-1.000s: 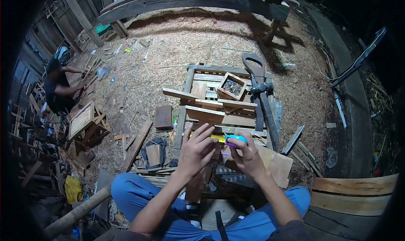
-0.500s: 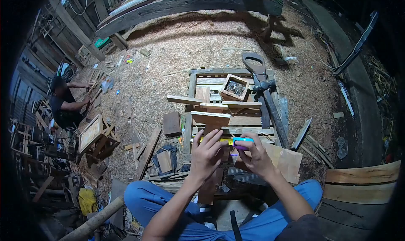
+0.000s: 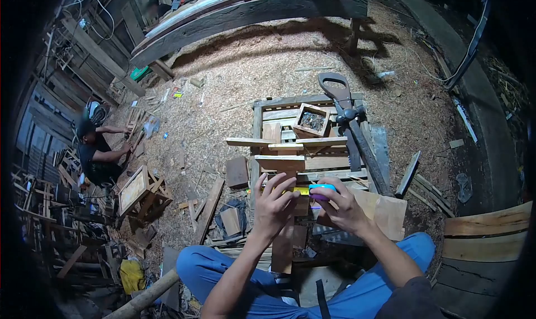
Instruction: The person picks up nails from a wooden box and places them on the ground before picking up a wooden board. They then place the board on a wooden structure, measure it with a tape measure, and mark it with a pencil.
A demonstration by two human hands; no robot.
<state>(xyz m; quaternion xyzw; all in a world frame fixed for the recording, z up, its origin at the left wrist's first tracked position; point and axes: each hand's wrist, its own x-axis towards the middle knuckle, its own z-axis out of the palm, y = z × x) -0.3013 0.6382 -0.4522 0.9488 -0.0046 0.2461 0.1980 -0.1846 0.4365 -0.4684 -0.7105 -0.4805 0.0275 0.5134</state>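
Sits at the near end of a slatted wooden frame (image 3: 312, 102) laid flat on sawdust (image 3: 268, 62), knees in blue trousers (image 3: 223, 269) just short of it. Clasps a blue-and-purple tape measure (image 3: 322, 190) in the right hand (image 3: 343, 207), fingers and thumb wrapped firmly round the case, above the frame's near edge. Holds a short run of yellow blade (image 3: 301, 190) out from the case towards the left hand (image 3: 273, 204), right beside it over the same edge. Spreads the left fingers wide and upward; cannot tell whether thumb and forefinger pinch the blade's end or merely touch it.

Faces, on the frame's far part, a small open wooden box (image 3: 312, 120) with dark bits inside, and nearer, loose boards (image 3: 279, 143) laid crosswise over the slats. Looks along the frame's right side at a hand saw (image 3: 335, 90), handle at the far corner, dark blade running back towards the near corner. Has a dark wood block (image 3: 237, 172) just off the frame's left side and a pale panel (image 3: 385, 213) at its near right corner. Shares the yard with another person (image 3: 97, 151), crouched well off to the frame's left among wood scraps.
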